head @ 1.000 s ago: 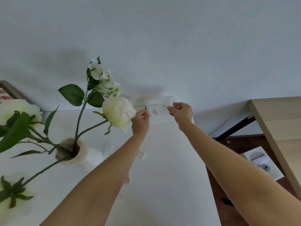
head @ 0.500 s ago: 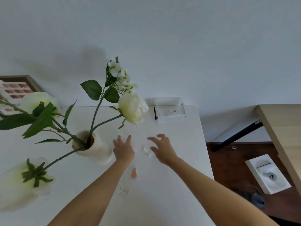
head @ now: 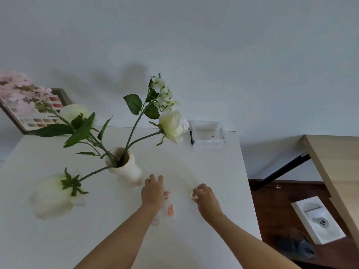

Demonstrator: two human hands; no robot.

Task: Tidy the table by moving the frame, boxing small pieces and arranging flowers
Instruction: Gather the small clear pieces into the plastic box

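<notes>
A clear plastic box (head: 209, 135) stands at the far right corner of the white table (head: 213, 171), with a few tiny items inside. My right hand (head: 206, 198) pinches a small white piece (head: 192, 195) on the tabletop. My left hand (head: 153, 191) rests flat near the vase, fingers spread, beside a small pink piece (head: 167, 194). An orange piece in a clear bag (head: 170, 209) and another clear little bag (head: 156, 220) lie between my forearms. A cream vase (head: 126, 167) holds white roses (head: 172, 125) and green stems. A wooden frame (head: 38, 111) leans at the far left.
Pink blossoms (head: 17, 86) hang over the frame. A wooden desk (head: 334, 171) stands to the right across a gap of dark floor, where a white box (head: 318, 218) lies. The table's right edge runs close to my right hand.
Both hands left the clear box at the far corner and came down to the middle of the table. My right hand closed on the small white piece; my view tilted down.
</notes>
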